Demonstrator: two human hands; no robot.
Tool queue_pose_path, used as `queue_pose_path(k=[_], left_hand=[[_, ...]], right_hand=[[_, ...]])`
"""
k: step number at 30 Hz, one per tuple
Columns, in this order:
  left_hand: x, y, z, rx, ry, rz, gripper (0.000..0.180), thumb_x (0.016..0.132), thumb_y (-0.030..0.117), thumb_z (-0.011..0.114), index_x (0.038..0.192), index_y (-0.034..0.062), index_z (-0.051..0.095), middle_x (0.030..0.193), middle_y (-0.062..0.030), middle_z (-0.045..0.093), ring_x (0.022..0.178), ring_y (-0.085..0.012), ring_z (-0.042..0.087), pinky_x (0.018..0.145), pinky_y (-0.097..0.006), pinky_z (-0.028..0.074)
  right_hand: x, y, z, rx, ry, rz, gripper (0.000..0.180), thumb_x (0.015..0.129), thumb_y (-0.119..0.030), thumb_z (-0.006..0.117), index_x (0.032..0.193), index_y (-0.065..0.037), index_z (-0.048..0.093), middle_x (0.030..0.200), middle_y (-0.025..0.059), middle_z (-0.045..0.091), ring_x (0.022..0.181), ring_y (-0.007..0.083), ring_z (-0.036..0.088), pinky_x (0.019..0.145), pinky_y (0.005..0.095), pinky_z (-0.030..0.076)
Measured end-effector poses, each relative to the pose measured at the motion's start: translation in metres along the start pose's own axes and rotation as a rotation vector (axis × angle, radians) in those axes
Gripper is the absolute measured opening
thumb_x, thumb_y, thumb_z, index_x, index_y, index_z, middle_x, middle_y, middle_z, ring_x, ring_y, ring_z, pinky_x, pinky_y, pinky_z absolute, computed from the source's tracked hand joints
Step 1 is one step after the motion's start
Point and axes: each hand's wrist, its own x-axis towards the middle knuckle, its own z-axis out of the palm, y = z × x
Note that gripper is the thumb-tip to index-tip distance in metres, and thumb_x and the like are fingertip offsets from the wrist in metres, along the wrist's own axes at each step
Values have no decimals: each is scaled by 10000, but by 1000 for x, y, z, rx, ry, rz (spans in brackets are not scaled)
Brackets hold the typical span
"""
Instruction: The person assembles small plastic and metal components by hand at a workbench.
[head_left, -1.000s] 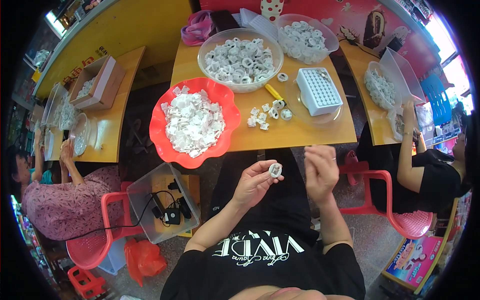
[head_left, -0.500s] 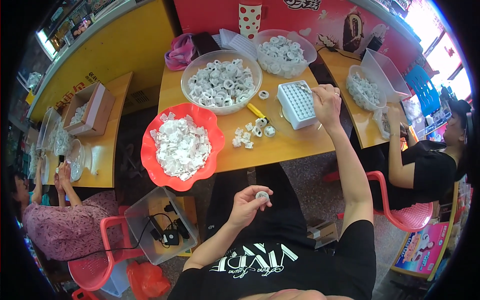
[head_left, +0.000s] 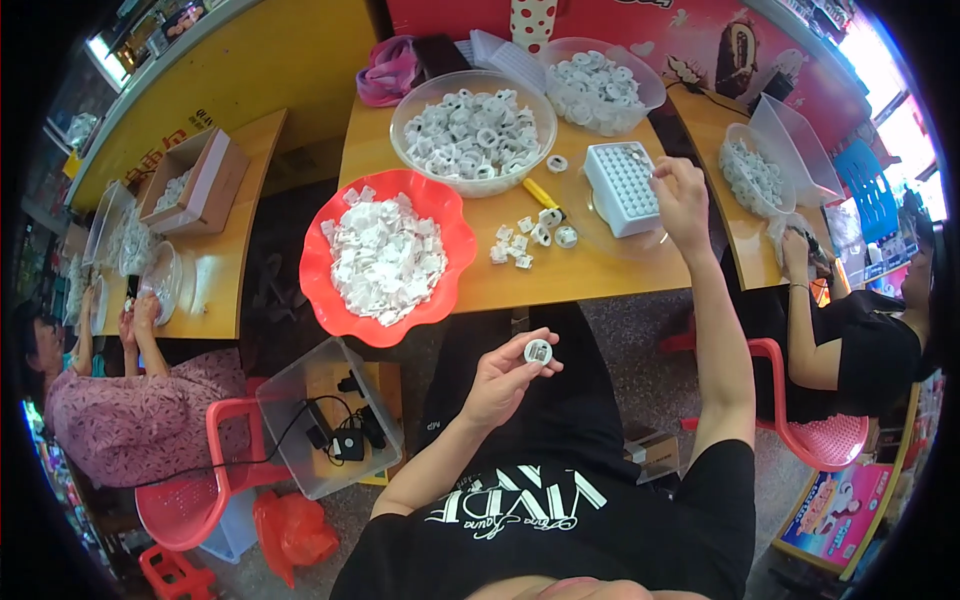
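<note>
My left hand (head_left: 508, 380) is in front of the table edge, above my lap, pinching a small round white plastic part (head_left: 538, 351) between thumb and fingers. Small metallic-looking pieces show in the part's face. At the right edge of a pale blue rack (head_left: 622, 222) with rows of small holes is my right hand (head_left: 684, 205), its fingertips pinched together. Whatever they may hold is too small to make out. A few small pieces lie at the rack's far end. Left of the rack are a yellow-handled tool (head_left: 543, 196), several square white pieces (head_left: 513, 243) and some round parts (head_left: 566, 237).
A red scalloped bowl (head_left: 455, 262) of square white pieces overhangs the table's front edge. Behind it stand two clear bowls of round parts, the larger bowl (head_left: 403, 140) and the smaller bowl (head_left: 652, 95). A clear bin (head_left: 285, 440) with cables sits at lower left. People work at both sides.
The view has shifted, so the table sits higher and farther right. My left hand has risen slightly, and the round part's face shows more. My right hand has come slightly nearer along the rack's edge.
</note>
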Motion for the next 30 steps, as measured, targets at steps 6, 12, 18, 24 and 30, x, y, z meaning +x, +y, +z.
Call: queue_pose_path(k=[6, 12, 18, 24, 30], left_hand=[[-10, 0, 0, 41, -22, 30, 407, 897, 1, 561, 1298, -11, 490, 1198, -106, 552, 969, -190, 617, 845, -275, 500], [-24, -4, 16, 140, -96, 95, 388, 881, -36, 564, 1265, -23, 515, 1116, -45, 507, 1009, -129, 554, 872, -273, 488], [-47, -7, 23, 249, -127, 175, 365, 870, -60, 556, 1234, -23, 539, 1110, -36, 494, 1017, -114, 538, 880, -261, 489], [-69, -6, 33, 186, -162, 137, 352, 863, -69, 556, 1214, -47, 547, 1122, -64, 533, 1000, -143, 568, 870, -275, 496], [-77, -17, 30, 250, -182, 115, 330, 872, -54, 552, 1201, -40, 557, 1102, -49, 539, 985, -125, 571, 853, -259, 503]], right_hand=[[-134, -129, -15, 403, -201, -148, 137, 679, 45, 685, 763, -20, 599, 995, 141, 618, 978, 329, 565, 850, 398, 452], [-196, -150, -4, 430, -61, -198, 182, 613, 59, 696, 763, -23, 632, 982, 119, 620, 921, 318, 566, 834, 400, 476], [-209, -168, -26, 379, -55, -255, 186, 629, 81, 686, 775, -21, 632, 997, 122, 622, 923, 305, 565, 843, 399, 473], [-231, -177, -41, 495, -113, -115, 173, 630, 81, 693, 758, -16, 630, 999, 120, 624, 947, 274, 567, 832, 353, 462], [-243, -178, -44, 506, -150, -42, 162, 636, 77, 687, 752, -23, 632, 985, 113, 626, 927, 268, 568, 784, 347, 460]])
